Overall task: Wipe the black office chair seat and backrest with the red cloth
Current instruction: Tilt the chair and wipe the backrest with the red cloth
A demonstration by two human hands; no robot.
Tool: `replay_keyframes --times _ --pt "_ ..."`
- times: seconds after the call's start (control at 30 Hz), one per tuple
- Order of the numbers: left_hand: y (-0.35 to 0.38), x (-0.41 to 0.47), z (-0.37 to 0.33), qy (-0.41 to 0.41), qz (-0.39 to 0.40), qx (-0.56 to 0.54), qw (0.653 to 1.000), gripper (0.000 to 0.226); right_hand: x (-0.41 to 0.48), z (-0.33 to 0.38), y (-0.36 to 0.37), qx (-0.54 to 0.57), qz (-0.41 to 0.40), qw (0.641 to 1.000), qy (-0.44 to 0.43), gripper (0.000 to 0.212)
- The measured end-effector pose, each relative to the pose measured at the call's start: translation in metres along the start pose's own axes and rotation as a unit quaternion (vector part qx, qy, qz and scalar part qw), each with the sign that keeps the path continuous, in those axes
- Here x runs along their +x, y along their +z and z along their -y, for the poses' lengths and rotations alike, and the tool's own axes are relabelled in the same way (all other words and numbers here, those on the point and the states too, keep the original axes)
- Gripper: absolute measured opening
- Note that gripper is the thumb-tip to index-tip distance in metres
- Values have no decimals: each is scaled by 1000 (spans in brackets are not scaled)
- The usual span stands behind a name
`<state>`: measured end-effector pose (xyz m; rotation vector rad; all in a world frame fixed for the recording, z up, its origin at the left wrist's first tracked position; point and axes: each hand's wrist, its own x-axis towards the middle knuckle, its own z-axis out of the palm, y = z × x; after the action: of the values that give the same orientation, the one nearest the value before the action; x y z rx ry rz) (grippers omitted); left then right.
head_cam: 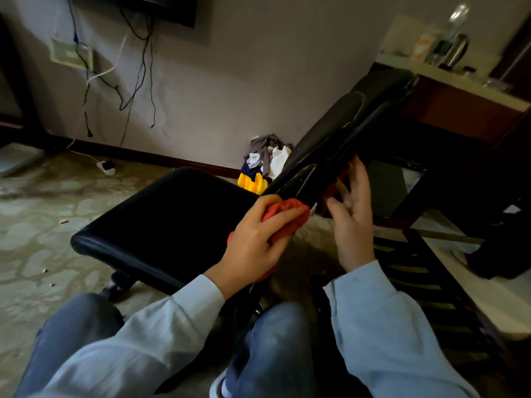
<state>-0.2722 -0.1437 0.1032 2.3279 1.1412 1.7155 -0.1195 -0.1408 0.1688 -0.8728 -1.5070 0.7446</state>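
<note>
Left hand: in the middle of the frame, out of a light blue sleeve; grips the red cloth with fingers and thumb curled round the bunched fabric.
Red cloth: bunched under the left hand, touching the lower end of the backrest just beside the rear edge of the seat; shows again as a small red part under the right fingertips.
Right hand: right of the middle; open wide, with fingers straight and spread, laid against the rear face of the backrest; curled round nothing.
Seat: black and padded, in the middle left of the frame, turned with one corner toward the lower left.
Backrest: black, leaning from the middle up to the upper right; lower end between the two hands.
Caster: below the left corner of the seat, on the floor.
Knees: in blue jeans, along the bottom of the frame.
Pile of clothes: grey, white, dark blue and yellow, against the wall behind the chair.
Cables: hanging down the wall in the upper left, near a pale wall plate.
Counter: upper right, with blurred bottles on top.
Dark slatted furniture: lower right, beside the right sleeve.
</note>
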Motion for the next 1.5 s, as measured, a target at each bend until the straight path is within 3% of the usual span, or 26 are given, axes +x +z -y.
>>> replay_keyframes --times 0.17,0.43,0.63,0.73,0.87,0.97,1.1,1.27,1.5 --pt "-13 67 -37 39 -87 -40 995 37 11 15 -7 6 -31 999 -30 63" --pt "-4 148 -78 100 -84 -16 991 39 43 45 -19 63 -43 993 -86 66" --pt "4 112 -47 136 -79 53 986 40 41 42 -18 57 -26 994 -84 68" --pt "8 75 -23 137 -40 69 987 42 32 32 -17 24 -16 998 -62 71" --pt "6 30 -2 74 -10 30 997 39 9 11 -4 -8 6 1000 -29 72" --pt "1 21 -4 21 -57 -20 998 40 -6 -6 6 -13 9 1000 -10 70" --pt "-2 44 -30 13 -132 -48 990 38 -17 -18 13 5 9 1000 -1 69" --pt "17 43 -26 23 -38 20 999 46 -26 -32 16 24 14 999 37 69" --pt "44 -40 23 -10 -6 71 997 43 -54 -65 19 -30 39 992 113 79"
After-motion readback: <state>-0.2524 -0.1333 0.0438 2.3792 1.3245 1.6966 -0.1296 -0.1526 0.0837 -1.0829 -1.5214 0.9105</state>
